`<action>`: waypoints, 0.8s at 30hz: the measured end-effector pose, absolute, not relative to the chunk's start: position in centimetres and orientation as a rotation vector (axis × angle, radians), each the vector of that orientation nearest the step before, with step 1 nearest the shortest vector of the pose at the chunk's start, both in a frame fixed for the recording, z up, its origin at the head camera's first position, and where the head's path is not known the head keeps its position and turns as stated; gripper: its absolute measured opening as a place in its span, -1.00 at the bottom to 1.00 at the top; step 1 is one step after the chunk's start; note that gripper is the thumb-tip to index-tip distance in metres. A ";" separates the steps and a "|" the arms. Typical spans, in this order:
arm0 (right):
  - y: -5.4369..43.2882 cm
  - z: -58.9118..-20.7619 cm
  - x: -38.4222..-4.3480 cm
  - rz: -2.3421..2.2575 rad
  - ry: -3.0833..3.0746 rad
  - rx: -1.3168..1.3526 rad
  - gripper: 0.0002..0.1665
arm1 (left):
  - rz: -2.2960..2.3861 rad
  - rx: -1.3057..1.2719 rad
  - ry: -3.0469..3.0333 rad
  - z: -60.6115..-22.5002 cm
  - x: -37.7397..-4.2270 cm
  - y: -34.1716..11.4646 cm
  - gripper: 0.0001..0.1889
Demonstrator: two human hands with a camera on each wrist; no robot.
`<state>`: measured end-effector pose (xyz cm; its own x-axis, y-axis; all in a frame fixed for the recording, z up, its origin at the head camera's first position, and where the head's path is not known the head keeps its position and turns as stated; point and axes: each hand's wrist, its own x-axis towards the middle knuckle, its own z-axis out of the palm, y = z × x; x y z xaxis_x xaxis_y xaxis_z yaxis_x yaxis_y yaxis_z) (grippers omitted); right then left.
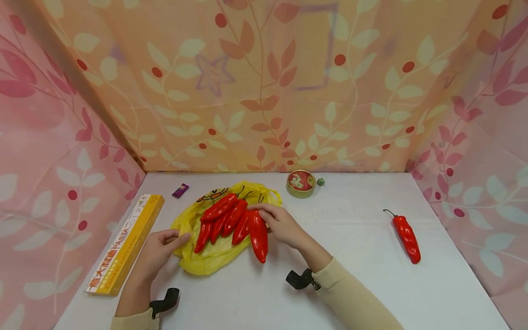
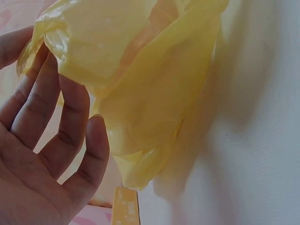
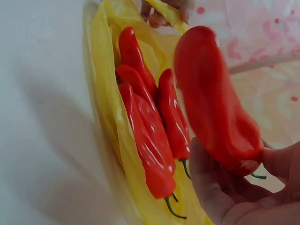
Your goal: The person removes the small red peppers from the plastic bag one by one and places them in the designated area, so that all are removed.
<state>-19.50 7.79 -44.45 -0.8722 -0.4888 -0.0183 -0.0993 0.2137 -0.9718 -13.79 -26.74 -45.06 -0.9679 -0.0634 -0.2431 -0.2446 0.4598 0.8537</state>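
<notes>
A yellow plastic bag (image 1: 206, 263) lies spread on the table with several red chili peppers (image 1: 235, 215) on it, their green stems pointing away from me. My left hand (image 1: 158, 252) grips the bag's left edge, the thin film between thumb and fingers in the left wrist view. Over the bag's right side, my right hand (image 1: 284, 224) pinches one red chili pepper (image 3: 211, 103) near its stem end. That pepper's tip points toward me in the head view. The other peppers lie side by side, partly overlapping, in the bag's mouth in the right wrist view.
A yellow pasta box (image 1: 128, 247) stands left of my left hand. Behind the bag lie a small purple packet (image 1: 180, 190), a round red-and-gold tin (image 1: 301, 184) and a small green ball (image 1: 320, 182). Another red chili pepper (image 1: 407, 238) lies far right. Patterned cloth walls (image 1: 264, 91) enclose the table.
</notes>
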 end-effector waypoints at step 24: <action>15.3 -44.7 -18.3 -1.599 2.396 -0.272 -0.24 | 1.533 -0.281 2.513 -45.3 -14.0 -26.6 -0.53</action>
<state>-18.28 15.32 -44.65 -0.9519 -0.2894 -0.1010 -0.0178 0.3812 -0.9243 -13.97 -26.57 -45.27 -0.9651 -0.0650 -0.2535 -0.2551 0.4493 0.8562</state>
